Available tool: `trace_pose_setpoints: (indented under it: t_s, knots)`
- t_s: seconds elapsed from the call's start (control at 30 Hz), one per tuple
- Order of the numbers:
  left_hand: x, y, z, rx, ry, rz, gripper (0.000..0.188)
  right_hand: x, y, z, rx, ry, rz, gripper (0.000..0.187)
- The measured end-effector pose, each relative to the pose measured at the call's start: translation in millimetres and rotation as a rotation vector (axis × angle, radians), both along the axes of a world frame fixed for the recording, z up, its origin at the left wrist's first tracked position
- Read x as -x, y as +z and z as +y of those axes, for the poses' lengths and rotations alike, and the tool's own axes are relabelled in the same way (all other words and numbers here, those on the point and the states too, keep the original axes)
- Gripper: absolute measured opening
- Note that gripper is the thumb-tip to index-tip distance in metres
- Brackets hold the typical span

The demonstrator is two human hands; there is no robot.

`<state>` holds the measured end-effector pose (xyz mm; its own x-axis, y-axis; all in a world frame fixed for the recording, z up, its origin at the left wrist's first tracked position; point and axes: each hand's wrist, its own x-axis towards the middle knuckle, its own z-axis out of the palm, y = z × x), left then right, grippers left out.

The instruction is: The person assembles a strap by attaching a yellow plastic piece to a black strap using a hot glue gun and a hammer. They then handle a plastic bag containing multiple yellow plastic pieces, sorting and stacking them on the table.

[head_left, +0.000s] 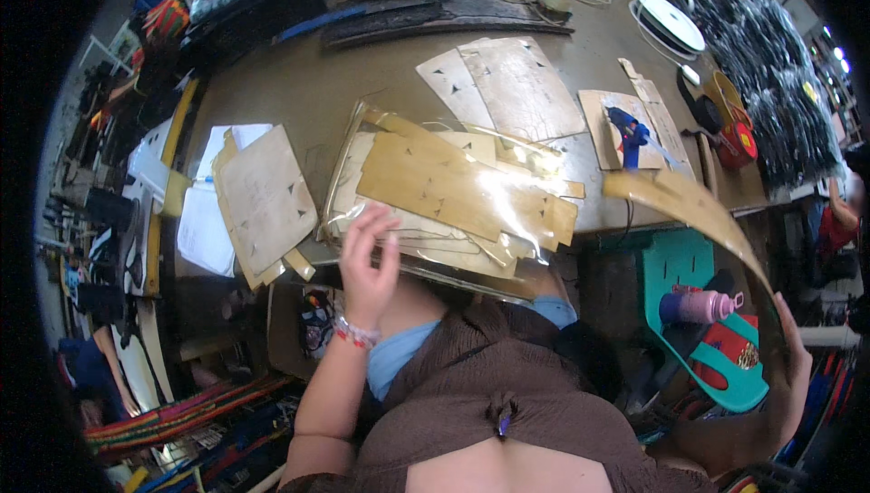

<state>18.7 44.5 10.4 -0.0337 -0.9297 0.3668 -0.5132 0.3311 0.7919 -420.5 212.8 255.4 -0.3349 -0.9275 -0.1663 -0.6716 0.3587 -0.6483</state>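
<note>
My right hand (794, 348) is out at the far right, closed on one end of a long tan pattern strip (693, 201). The strip bows upward, and its other end reaches the table's right part. Over the near edge of the pile, my left hand (370, 253) is raised with its fingers apart and nothing in it. Below that hand lies a stack of cream and tan pattern pieces (426, 176) with small dark notches. Glossy clear plastic (352, 121) shows around the stack.
More card patterns (521, 85) lie behind, and others (267, 194) rest on white papers at left. A blue-handled tool (627, 130) sits on card at right. Beyond are a white spool (671, 22) and dark plastic-wrapped stacks (761, 58). A green chair (675, 266) holds a pink-purple bottle (698, 305).
</note>
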Motion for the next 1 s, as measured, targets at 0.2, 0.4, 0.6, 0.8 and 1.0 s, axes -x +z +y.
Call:
trace_pose_setpoints:
  t_s: [0.2,0.4,0.6,0.8,1.0]
  knots:
    - [80,43,37,-0.393,-0.678,1.014,0.103,-106,-65,-81,0.450,0.302,0.617,0.052]
    - [42,19,-1,-0.457,0.310,1.270,0.044,-172,-137,-132,0.092,1.093,-0.081,0.061]
    - [-49,-13,19,-0.369,0.093,1.340,0.044,-112,-184,-170,-0.003,0.567,0.410,0.073]
    - [-60,-15,10,-0.372,0.036,1.400,0.044,-105,-215,-176,0.357,0.725,0.355,0.058]
    - [-61,-14,20,-0.447,0.043,1.402,0.045,-29,-131,-141,0.808,0.640,0.485,0.019]
